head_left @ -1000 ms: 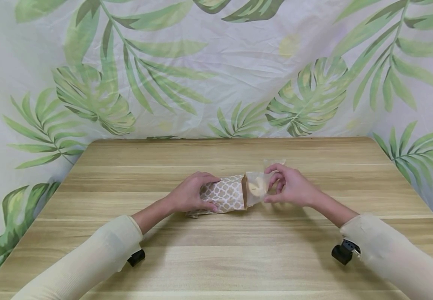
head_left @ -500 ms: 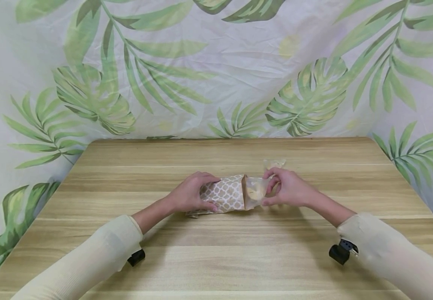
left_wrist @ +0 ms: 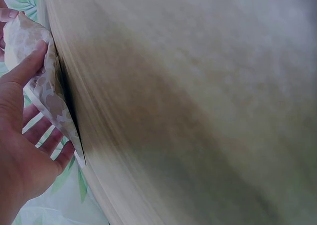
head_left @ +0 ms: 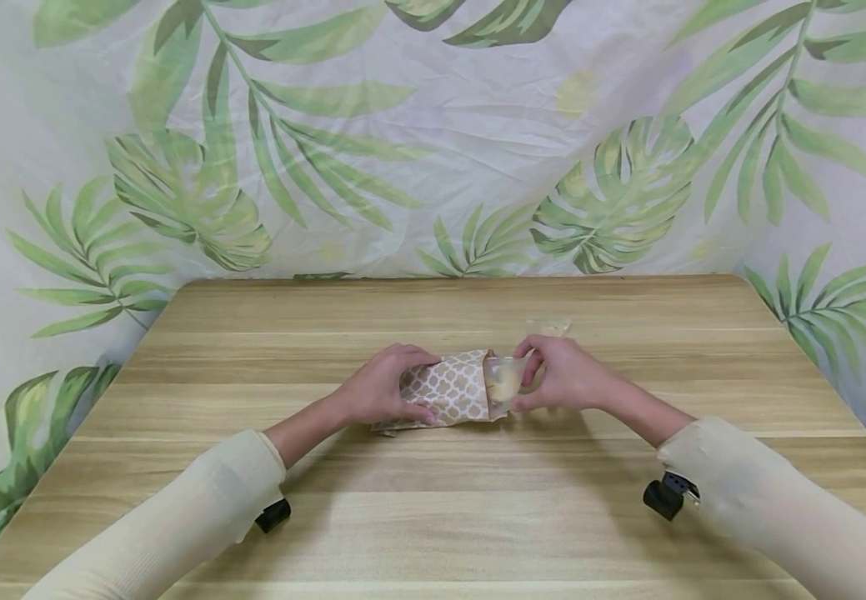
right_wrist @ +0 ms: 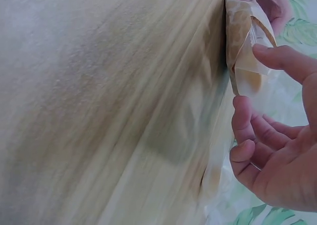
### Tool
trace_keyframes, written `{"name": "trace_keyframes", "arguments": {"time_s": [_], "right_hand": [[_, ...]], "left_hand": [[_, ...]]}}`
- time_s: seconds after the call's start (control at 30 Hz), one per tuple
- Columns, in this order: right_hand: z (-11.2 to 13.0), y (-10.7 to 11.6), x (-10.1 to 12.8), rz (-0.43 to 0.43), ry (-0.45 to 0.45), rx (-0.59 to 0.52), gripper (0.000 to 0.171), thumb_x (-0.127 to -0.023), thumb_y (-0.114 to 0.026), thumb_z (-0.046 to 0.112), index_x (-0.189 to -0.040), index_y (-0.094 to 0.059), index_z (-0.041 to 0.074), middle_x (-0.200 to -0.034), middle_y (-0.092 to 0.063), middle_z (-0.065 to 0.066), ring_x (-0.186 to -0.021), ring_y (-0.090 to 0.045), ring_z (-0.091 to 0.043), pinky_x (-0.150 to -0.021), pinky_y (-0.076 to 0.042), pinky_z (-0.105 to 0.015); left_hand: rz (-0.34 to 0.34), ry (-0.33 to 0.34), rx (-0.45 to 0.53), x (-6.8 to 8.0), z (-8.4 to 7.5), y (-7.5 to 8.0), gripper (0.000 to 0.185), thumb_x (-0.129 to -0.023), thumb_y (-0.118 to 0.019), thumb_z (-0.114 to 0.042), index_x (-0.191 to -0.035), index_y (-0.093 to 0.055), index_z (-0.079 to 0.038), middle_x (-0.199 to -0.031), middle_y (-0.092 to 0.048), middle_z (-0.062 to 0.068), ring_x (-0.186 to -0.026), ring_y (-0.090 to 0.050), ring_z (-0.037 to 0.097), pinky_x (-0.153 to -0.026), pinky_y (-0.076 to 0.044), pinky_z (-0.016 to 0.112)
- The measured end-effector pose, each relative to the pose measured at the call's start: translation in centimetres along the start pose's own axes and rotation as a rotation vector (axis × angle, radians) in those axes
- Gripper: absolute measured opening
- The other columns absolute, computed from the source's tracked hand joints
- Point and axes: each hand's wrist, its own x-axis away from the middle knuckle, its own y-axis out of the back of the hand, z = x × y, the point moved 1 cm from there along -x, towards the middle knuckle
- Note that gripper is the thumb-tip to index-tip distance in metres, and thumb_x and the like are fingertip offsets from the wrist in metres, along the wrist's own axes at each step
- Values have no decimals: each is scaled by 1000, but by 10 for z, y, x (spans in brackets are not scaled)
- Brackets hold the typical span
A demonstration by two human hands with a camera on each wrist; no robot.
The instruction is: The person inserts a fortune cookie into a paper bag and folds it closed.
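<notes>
Item: brown paper bag with a white lattice print [head_left: 453,389], lying on its side at the middle of the light wooden table [head_left: 433,517], mouth turned toward the right edge.

Left hand [head_left: 382,390]: curled over the closed end of the bag, thumb on top and fingers underneath, holding it down.

Right hand [head_left: 563,373]: thumb and fingertips pinching a small clear plastic pouch with a pale yellow round piece inside [head_left: 506,382], set at the bag's mouth. The right wrist view shows the pouch between the thumb and the fingers [right_wrist: 242,117], its leading part already past the paper edge.

Second clear pouch [head_left: 548,326]: lies apart, just behind the right hand toward the far edge.

Progress, as judged: one pouch partly entered and not yet fully inside; the second pouch untouched; the bag mouth open.

Markings: no brand, label or writing legible on bag or pouches.

Surround: white cloth backdrop printed with green palm leaves [head_left: 372,142] behind the table.
</notes>
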Motion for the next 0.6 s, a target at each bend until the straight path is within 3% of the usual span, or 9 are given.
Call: {"name": "trace_keyframes", "arguments": {"time_s": [0.6], "right_hand": [[11,-4,-12,34,-16,79,63,-71,-92,19,-120,-62,-8,-88,-70,-6,-76,-61,-16,-77,-51,-31]], "left_hand": [[-12,-20,-2,0,2,-1,86,-68,-98,-37,-137,-64,1,-135,-65,17,-127,-57,35,-112,-45,51]]}}
